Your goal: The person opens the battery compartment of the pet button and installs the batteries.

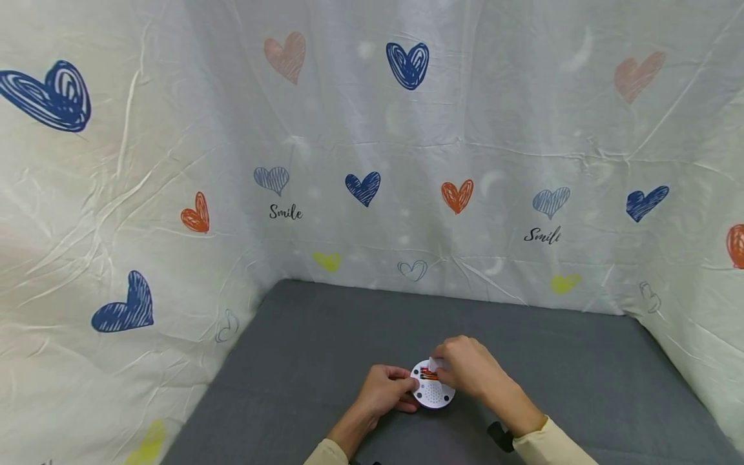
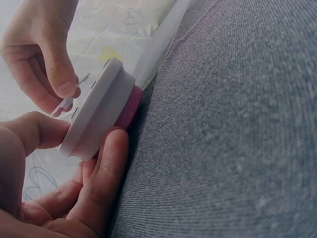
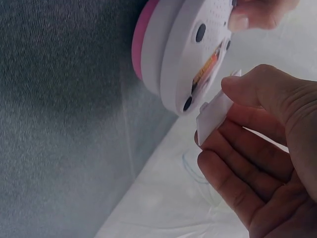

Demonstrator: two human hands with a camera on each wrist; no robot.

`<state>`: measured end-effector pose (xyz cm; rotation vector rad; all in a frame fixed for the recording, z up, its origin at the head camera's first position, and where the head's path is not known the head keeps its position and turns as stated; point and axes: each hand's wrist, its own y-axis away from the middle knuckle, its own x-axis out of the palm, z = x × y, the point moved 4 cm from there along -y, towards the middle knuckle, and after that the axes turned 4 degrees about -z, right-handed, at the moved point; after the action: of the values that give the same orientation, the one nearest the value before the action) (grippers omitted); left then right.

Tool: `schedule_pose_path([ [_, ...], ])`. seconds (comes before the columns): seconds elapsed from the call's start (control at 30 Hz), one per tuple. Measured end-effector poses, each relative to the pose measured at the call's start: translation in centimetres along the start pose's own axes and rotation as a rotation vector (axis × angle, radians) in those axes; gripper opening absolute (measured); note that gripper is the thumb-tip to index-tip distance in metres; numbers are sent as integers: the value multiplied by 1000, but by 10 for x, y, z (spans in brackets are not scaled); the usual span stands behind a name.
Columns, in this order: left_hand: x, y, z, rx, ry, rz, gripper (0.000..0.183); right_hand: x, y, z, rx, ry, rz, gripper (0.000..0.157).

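A round white device (image 1: 434, 395) with a pink end (image 2: 130, 107) lies on the grey surface, its underside with small holes and dark feet turned up. In the right wrist view its battery compartment stands uncovered, with batteries (image 3: 206, 69) inside. My left hand (image 1: 382, 391) grips the device's rim, thumb on top and fingers around the side. Between the thumb and fingers of my right hand (image 1: 469, 365) is a thin white battery cover (image 3: 214, 117), held tilted just above the compartment and apart from the device.
Grey cloth (image 1: 325, 323) covers the surface under both hands. A white curtain (image 1: 360, 129) printed with hearts rises behind it and along the sides. A small black object (image 1: 500, 436) sits by the right wrist.
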<state>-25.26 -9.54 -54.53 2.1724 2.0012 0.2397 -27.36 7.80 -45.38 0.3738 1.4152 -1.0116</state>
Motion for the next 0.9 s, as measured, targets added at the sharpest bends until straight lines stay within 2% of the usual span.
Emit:
schedule_pose_path([
  [0.43,0,2,-2,18,16,11,20,9,-3,12,-68,92,2,6],
  [0.9,0,1,-2,19,31,10,18,14,-4,15,-61,110,-8,6],
])
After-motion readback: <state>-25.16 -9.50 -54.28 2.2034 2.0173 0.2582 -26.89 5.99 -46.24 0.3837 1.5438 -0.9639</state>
